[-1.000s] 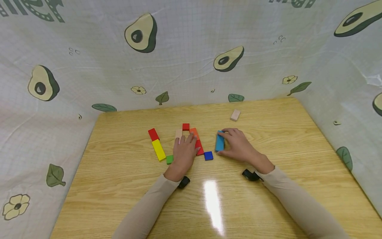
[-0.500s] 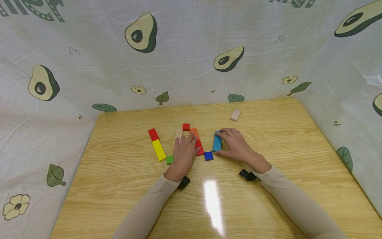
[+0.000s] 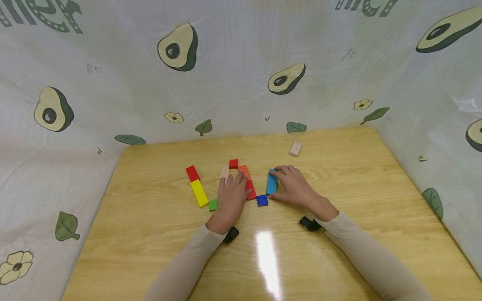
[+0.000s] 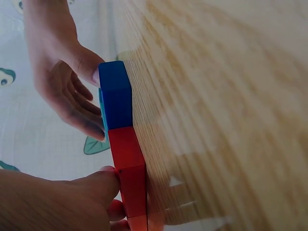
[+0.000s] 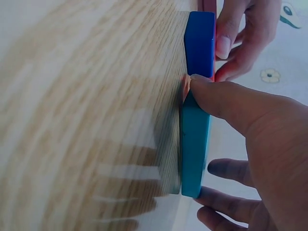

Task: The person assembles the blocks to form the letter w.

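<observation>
My right hand point(image 3: 297, 188) pinches a light blue rectangular block point(image 3: 272, 182) by its ends, thumb at the near end and fingers at the far end. Close to that near end lies a dark blue square block point(image 3: 262, 200). My left hand point(image 3: 232, 198) rests with spread fingers over a red block point(image 3: 251, 190), an orange block point(image 3: 244, 171) and a pale block point(image 3: 224, 172), partly hiding them. In the left wrist view its thumb touches the red block point(image 4: 129, 163), which adjoins the dark blue block point(image 4: 115, 96). The right wrist view shows the light blue block point(image 5: 194, 144) lying flat.
A small red block point(image 3: 234, 164) sits between the pale and orange ones. To the left are another red block point(image 3: 192, 173), a yellow block point(image 3: 199, 193) and a green block point(image 3: 213, 205). A loose pale block point(image 3: 295, 149) lies farther back, before the avocado-printed cloth point(image 3: 226, 92).
My right hand has slid the light blue block a little to the left, closer to the dark blue block. The left hand has stayed in place. The head view has tilted slightly.
</observation>
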